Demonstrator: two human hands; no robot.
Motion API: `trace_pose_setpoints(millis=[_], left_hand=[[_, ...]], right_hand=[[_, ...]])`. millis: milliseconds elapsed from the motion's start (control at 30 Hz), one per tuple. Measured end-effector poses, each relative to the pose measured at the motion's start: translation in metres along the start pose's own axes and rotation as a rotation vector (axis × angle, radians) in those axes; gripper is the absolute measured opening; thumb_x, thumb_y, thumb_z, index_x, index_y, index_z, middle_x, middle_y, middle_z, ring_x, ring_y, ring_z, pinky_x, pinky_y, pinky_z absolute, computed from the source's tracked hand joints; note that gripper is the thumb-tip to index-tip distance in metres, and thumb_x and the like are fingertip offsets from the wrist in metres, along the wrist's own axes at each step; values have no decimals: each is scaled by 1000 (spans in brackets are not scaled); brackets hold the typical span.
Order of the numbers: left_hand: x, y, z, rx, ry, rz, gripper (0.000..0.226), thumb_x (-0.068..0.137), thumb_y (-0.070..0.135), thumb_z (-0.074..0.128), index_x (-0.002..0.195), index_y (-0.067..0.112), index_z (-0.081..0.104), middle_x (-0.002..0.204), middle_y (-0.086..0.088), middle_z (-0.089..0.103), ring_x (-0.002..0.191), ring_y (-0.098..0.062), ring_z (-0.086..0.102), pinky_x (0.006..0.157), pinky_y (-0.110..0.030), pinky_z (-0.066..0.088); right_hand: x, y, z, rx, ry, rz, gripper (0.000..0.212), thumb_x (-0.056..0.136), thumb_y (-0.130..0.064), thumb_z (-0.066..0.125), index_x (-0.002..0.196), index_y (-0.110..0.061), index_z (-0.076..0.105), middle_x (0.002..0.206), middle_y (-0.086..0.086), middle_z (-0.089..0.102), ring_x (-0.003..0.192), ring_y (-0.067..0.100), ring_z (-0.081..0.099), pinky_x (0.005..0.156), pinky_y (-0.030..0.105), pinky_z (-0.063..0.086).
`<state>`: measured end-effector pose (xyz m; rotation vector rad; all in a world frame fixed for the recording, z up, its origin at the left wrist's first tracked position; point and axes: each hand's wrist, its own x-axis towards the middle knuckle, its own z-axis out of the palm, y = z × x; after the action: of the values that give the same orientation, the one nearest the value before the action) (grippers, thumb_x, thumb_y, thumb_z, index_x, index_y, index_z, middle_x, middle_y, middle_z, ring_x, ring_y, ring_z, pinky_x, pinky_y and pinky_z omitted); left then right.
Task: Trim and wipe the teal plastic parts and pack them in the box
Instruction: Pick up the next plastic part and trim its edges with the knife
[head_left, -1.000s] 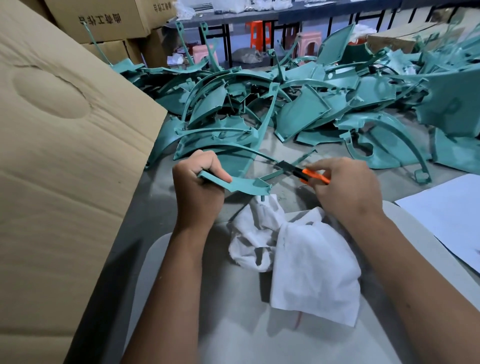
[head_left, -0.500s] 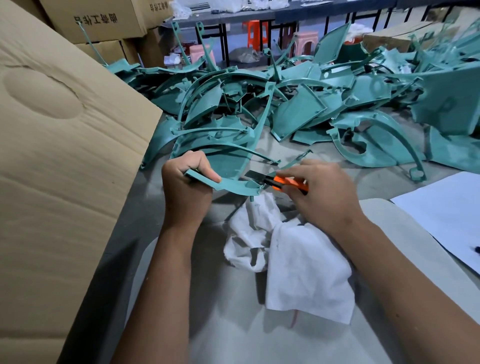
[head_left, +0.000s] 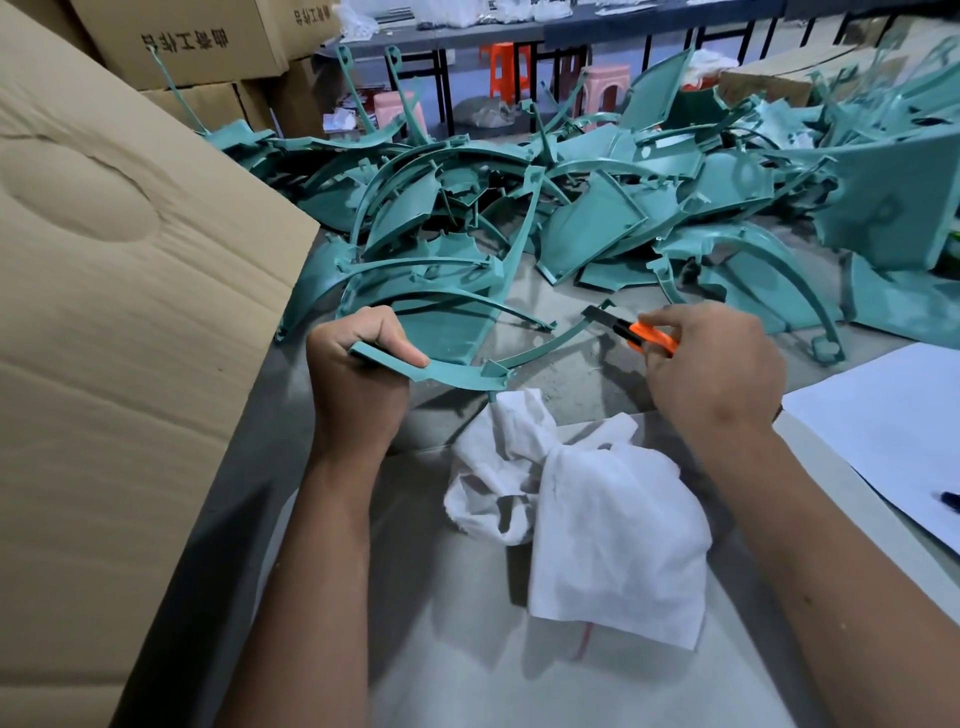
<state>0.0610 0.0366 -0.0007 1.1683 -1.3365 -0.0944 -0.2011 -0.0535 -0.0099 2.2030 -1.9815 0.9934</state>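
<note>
- Grey bench (head_left: 561, 291) in a workshop; stools and tables stand far behind, cartons at far left.
- Heap (head_left: 597, 208) of teal parts covers the far half of the bench, tangled and overlapping.
- Box (head_left: 130, 322) stands at left, its flap leaning over the bench edge.
- Left hand (head_left: 358, 384) is fisted round the near end of one curved part (head_left: 457, 375), thumb pressed on top; the part arcs rightward above the bench, its thin far arm reaching toward the knife.
- Right hand (head_left: 711, 369) pinches an orange knife (head_left: 639, 338), blade out, tip at or just beside the part's far end; actual contact cannot be told.
- White rag (head_left: 597, 519) lies crumpled near, just under the held part; paper (head_left: 893, 441) lies at right.
- Judgement: trimming stage; wiping and packing are not yet done for this part.
- Handling judgement: the part looks light and thin, stiff along the broad strip, springy and likely to snap at the slim arm. Grip the broad strip near the junction, clear of the blade's path.
- Risk: a knife slip toward the holding thumb.
</note>
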Motion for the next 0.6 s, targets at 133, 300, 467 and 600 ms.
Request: trace_pose_setpoints(millis=[133, 300, 467, 600], left_hand=[[0, -2, -4, -28, 26, -24, 31, 68, -15, 50, 53, 10, 61, 50, -5, 50, 52, -15, 45, 56, -24, 32], [0, -1, -5, -32, 43, -41, 22, 67, -4, 51, 52, 9, 61, 50, -10, 51, 51, -20, 45, 54, -24, 32], [-1, -1, -6, -15, 42, -58, 26, 66, -14, 50, 53, 4, 62, 51, -13, 53, 51, -26, 45, 54, -25, 32], [0, 1, -7, -17, 54, -92, 25, 66, -16, 48, 52, 0, 61, 51, -18, 52, 52, -31, 44, 54, -28, 31]], right_hand=[[-5, -8, 1, 47, 132, -65, 32, 88, -16, 72, 116, -31, 78, 92, 3, 64, 77, 33, 61, 61, 33, 41], [-15, -23, 1, 221, -130, -406, 26, 94, -27, 74, 118, -36, 77, 88, -9, 64, 77, 17, 57, 62, 32, 46], [-11, -19, 5, 166, -159, -326, 29, 92, -24, 76, 117, -37, 77, 86, -6, 64, 78, 18, 55, 61, 28, 41], [1, 1, 1, 93, -100, -53, 30, 91, -21, 75, 117, -36, 78, 103, 1, 76, 82, 28, 65, 72, 38, 58]])
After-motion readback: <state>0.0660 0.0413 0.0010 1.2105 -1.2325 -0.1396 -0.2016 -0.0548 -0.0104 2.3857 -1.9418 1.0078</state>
